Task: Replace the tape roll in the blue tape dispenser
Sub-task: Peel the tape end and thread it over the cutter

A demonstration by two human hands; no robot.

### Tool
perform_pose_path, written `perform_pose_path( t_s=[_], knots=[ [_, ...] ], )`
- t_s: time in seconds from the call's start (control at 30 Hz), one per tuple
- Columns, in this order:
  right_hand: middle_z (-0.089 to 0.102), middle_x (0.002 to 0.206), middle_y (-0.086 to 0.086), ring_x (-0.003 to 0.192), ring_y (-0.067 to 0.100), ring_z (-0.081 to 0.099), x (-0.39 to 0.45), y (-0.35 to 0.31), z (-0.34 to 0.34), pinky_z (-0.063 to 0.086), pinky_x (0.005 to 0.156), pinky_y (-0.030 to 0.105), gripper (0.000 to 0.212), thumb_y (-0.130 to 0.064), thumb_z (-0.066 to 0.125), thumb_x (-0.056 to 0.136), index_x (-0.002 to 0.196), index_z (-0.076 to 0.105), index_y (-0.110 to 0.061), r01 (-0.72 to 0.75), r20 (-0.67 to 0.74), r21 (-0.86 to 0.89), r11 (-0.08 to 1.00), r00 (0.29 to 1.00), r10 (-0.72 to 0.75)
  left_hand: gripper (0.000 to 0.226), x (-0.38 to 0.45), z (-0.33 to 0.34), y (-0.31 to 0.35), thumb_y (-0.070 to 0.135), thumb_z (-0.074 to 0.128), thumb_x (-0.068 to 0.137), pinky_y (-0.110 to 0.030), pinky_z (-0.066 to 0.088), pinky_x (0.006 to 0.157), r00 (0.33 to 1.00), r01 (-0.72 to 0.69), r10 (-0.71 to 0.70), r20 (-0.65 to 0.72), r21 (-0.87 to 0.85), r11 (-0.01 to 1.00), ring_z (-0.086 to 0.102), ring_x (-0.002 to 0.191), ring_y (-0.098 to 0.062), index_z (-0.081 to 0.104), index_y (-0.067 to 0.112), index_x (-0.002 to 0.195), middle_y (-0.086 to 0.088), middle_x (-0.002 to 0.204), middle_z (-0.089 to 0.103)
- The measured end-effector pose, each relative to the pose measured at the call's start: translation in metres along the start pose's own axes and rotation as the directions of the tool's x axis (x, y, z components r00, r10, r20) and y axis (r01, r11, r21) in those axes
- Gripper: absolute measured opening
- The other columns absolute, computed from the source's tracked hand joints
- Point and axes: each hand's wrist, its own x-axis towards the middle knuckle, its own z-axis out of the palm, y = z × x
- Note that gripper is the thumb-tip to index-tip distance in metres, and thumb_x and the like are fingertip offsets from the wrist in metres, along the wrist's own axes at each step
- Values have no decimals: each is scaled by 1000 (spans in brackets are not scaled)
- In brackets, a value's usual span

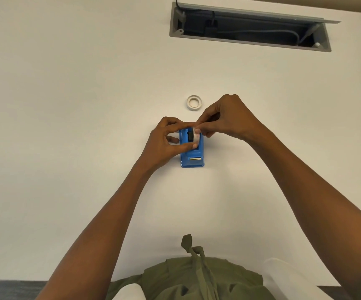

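Both hands are pinched on the small clear tape roll (pixel 195 135) sitting in the blue plastic tape dispenser (pixel 192 156): left hand (pixel 166 141), right hand (pixel 222 120). Roll's probably light and slick, so grab its edges. Spare white roll (pixel 194 102) lies just beyond the dispenser.
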Motion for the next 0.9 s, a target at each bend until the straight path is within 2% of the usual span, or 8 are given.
perform_pose_path(
  t_s=[0.23,0.37,0.5,0.63,0.77,0.9],
  knots=[
    [71,63,11,56,19,69,-1,-4,3,53,61,19,3,-12,74,75,77,76,-10,64,-43,-96,993,997,-68,48,0,0,2,25,80,69,-22,53,80,1000,6,-6,4,13,1000,55,101,-14,63,24,114,0,114,51],
    [72,68,12,58,24,68,-3,-2,5,57,65,31,3,-12,73,75,76,75,-9,112,-48,-127,985,992,-119,47,-1,0,3,24,81,68,-26,54,81,1000,-3,3,0,1,1000,56,102,-13,63,26,112,-1,114,52],
    [73,79,7,73,22,67,-3,3,8,55,73,39,4,-12,70,78,80,72,-9,155,-52,-165,974,985,-165,51,-4,0,4,20,80,69,-31,54,87,1000,21,-21,7,-22,1000,55,108,-16,60,22,117,-4,120,51],
    [71,82,-1,74,12,63,-6,11,11,50,67,33,4,-18,66,82,83,69,-15,155,-44,-161,975,985,-164,64,-6,0,6,24,80,69,-20,51,86,998,50,-46,40,-87,995,52,112,-8,51,32,127,2,125,48],
    [68,84,-3,77,14,60,-8,16,13,40,65,25,6,-22,65,85,86,69,-18,150,-46,-121,981,987,-157,51,-6,2,8,24,75,76,-27,52,88,999,45,-44,32,-41,998,52,112,-15,57,22,123,-4,123,48],
    [64,84,-6,77,13,56,-12,17,16,38,66,25,7,-21,63,87,87,67,-16,159,-74,-133,978,983,-170,53,-5,4,7,21,76,74,-27,51,87,999,51,-50,19,-27,998,53,111,-18,57,17,122,-7,124,48]
  ],
)
